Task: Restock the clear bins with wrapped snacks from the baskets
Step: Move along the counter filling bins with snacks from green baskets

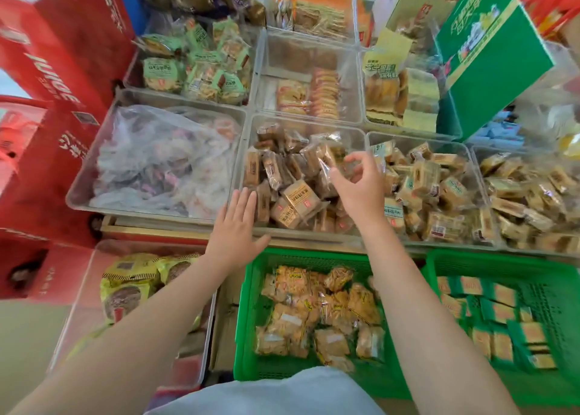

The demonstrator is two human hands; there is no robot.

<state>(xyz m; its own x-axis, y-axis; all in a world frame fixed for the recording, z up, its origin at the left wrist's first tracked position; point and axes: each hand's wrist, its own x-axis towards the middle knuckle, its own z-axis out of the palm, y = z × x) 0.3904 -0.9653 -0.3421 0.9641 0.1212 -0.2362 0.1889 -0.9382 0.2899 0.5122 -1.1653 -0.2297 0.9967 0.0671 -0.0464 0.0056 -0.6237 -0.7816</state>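
right hand point(361, 185) over clear bin point(251, 132) — grip on wrapped snack point(326, 157) unclear

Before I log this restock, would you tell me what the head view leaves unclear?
- Crumpled plastic bag in the left clear bin: contents veiled.
- Right hand: whether it pinches a wrapped snack, fingers block it.
- Right green basket: cut off by the frame edge.
- Package print: blurred.

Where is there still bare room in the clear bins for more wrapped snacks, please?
The back-middle bin has bare floor along its far and left sides, beside the orange-wrapped rows. The brown-snack bin under the right hand and its right neighbour are piled full.
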